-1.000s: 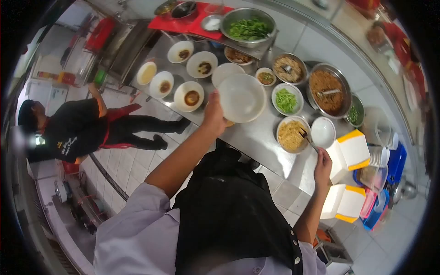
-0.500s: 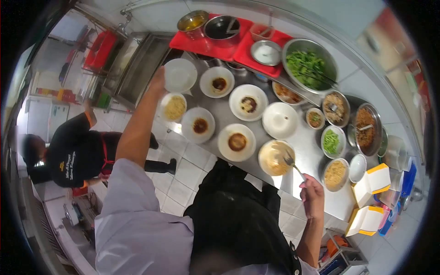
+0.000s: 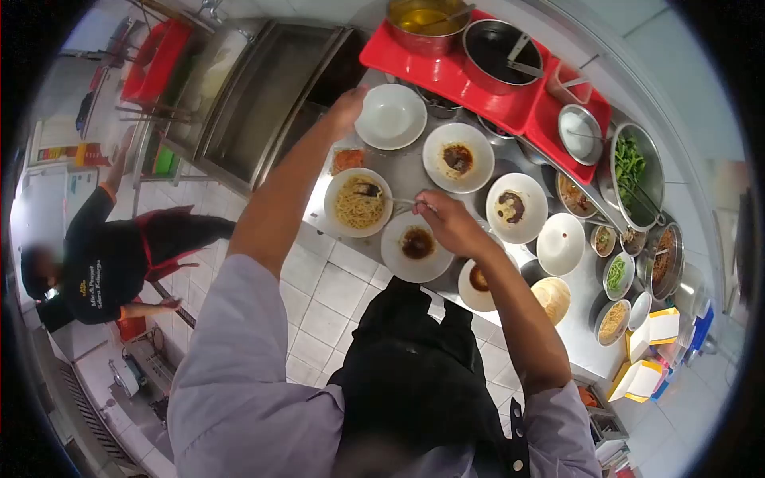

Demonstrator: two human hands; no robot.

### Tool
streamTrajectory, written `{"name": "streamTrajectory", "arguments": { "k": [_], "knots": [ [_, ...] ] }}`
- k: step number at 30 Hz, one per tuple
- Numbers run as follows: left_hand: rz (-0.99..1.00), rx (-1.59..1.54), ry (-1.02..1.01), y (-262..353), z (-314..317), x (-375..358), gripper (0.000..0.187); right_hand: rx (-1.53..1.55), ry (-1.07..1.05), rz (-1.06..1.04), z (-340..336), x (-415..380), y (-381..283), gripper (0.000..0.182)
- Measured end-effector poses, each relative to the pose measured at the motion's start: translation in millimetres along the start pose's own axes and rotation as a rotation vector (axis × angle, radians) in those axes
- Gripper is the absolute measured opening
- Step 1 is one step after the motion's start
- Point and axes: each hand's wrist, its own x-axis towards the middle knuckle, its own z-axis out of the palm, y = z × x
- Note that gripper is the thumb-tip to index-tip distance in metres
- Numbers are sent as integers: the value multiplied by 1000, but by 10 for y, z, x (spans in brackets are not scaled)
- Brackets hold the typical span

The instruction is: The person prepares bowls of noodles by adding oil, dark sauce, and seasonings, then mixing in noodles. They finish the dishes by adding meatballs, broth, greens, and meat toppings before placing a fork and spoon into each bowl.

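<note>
My left hand (image 3: 347, 110) grips the left rim of a plain white bowl (image 3: 390, 117) at the table's far left. My right hand (image 3: 453, 225) is closed round the handle of a fork (image 3: 402, 201). The fork's head dips into a white bowl of yellow noodles (image 3: 351, 217) at the near left edge. Below my right hand's fingers sits a bowl with dark sauce (image 3: 417, 243). Another sauce bowl (image 3: 458, 158) stands between my two hands. Further right are a bowl with dark and pale sauce (image 3: 511, 209) and a nearly bare white bowl (image 3: 560, 244).
Red trays (image 3: 494, 103) at the back carry metal pots. A metal bowl of greens (image 3: 633, 171) and several topping bowls stand at the right, near open yellow-and-white boxes (image 3: 653, 334). A metal basin (image 3: 255, 88) adjoins the left side. A co-worker in black (image 3: 100, 259) stands at far left.
My right hand has carried the fork leftward from the bowl of pale sauce at the right to the noodle bowl. The view has shifted left. My left hand stays at the plain bowl's rim.
</note>
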Motion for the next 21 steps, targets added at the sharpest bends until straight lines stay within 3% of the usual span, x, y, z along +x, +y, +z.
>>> {"name": "streamTrajectory", "arguments": {
  "k": [1,3,5,6,9,10,12,14,17,18,21],
  "knots": [
    [-7,62,21,15,-39,-108,55,-8,-50,34,28,103,18,11],
    [220,405,119,-222,-431,-274,50,-18,-108,63,117,266,19,13],
    [27,357,244,-470,-785,-1133,53,-137,-120,195,271,576,-11,21],
    [15,168,179,-635,-798,-1461,51,-175,-108,231,370,630,38,26],
    [-336,80,27,-883,-535,-1926,64,-282,-92,430,636,774,-88,25],
    [-297,-1,0,-905,-417,-2006,66,-279,-97,438,737,787,-41,25],
    [-261,-88,-24,-797,-277,-2148,67,-277,26,262,911,832,86,26],
    [-226,-66,44,-719,-232,-2216,72,-292,29,231,912,901,10,26],
    [-126,-199,57,-516,-197,-2454,79,-319,36,143,645,897,-489,24],
    [-86,-208,-38,-282,-125,-2624,84,-331,38,94,519,833,-690,23],
    [-144,-184,-12,4,273,-2888,90,-302,40,68,49,422,-1096,21]
  ]
}}
